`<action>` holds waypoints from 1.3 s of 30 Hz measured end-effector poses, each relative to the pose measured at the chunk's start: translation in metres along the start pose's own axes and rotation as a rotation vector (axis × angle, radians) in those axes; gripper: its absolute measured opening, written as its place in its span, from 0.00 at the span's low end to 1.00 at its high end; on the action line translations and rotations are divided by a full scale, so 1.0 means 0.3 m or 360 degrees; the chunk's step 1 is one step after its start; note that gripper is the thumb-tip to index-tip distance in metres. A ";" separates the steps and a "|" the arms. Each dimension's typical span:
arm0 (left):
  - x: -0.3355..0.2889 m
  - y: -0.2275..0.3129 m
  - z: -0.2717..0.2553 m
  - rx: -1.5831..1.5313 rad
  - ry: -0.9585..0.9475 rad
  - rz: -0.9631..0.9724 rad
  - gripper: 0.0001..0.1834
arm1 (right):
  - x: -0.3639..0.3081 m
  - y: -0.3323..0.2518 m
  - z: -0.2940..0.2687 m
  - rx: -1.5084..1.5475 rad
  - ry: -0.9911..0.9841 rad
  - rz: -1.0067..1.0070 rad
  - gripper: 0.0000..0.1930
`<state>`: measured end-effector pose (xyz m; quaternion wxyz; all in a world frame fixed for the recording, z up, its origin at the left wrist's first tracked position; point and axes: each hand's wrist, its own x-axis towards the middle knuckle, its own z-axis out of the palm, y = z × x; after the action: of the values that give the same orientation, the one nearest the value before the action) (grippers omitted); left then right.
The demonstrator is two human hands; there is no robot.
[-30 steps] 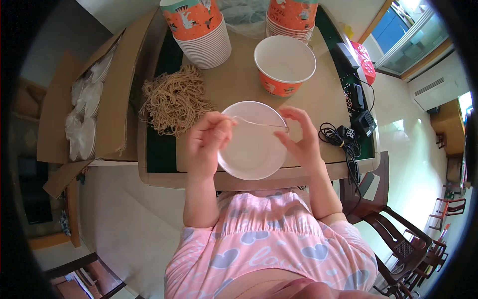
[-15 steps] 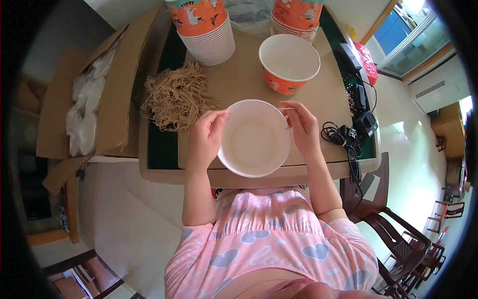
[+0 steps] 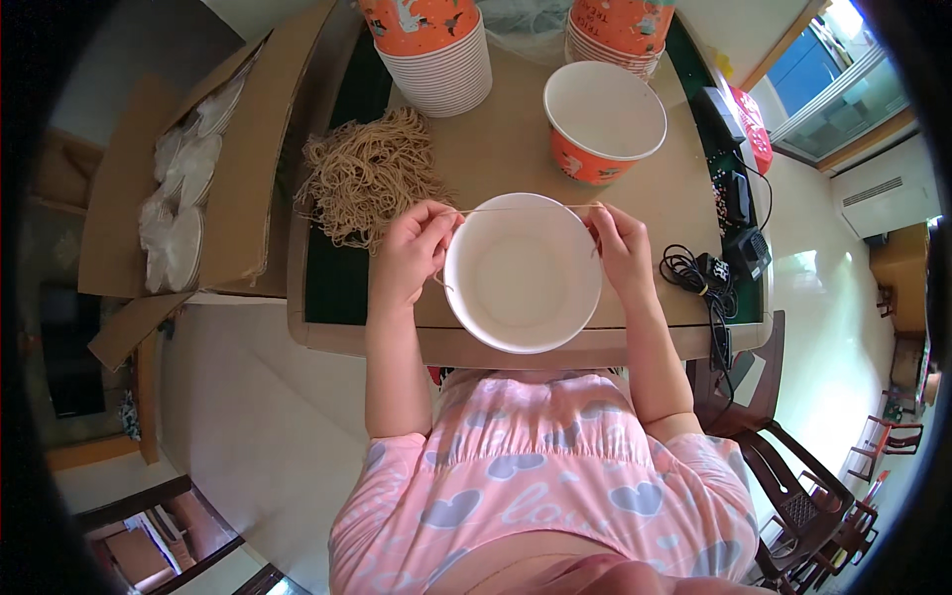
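Observation:
A thin tan string [image 3: 531, 207] runs nearly straight across the far part of a white round paper tub [image 3: 523, 283] close to my body, whose opening faces up. My left hand [image 3: 413, 253] pinches one end by the left rim, with a short tail hanging below its fingers. By the right rim, my right hand [image 3: 623, 250] pinches the other end. Whether the fingers also touch the tub cannot be made out. Beyond my left hand lies a tangled heap of tan strings [image 3: 372, 174].
An orange-patterned paper tub [image 3: 600, 162] stands at the far right, before a nested stack of tubs [image 3: 617, 35]. Another stack [image 3: 436, 74] is at the far left. Left of the table is a cardboard box [image 3: 243, 188]; black cables [image 3: 709, 283] lie along the right edge.
Both hands have moved slightly apart, and the string between them is now straighter and spans more of the tub. The whole view has shifted a little.

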<state>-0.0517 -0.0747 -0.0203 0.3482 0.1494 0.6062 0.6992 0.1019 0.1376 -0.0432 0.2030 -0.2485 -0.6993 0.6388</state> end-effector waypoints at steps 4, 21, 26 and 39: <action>0.018 0.008 0.000 -0.0054 -0.0024 -0.0123 0.06 | 0.023 0.016 -0.006 -0.0056 0.0028 0.0046 0.18; 0.031 -0.232 -0.026 0.0146 0.0040 -0.0089 0.14 | 0.009 0.143 -0.032 0.0046 -0.0344 0.0320 0.20; 0.027 -0.220 -0.021 0.0254 0.0020 -0.0049 0.14 | 0.014 0.126 -0.026 -0.0154 -0.0371 0.0175 0.20; 0.077 -0.255 -0.020 0.0368 0.0084 -0.0013 0.17 | 0.038 0.107 -0.010 -0.0010 -0.0321 0.0201 0.11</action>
<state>-0.0487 -0.0619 -0.0994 0.3155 0.1674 0.6924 0.6269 0.0974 0.1487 -0.0751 0.0901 -0.2271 -0.7011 0.6699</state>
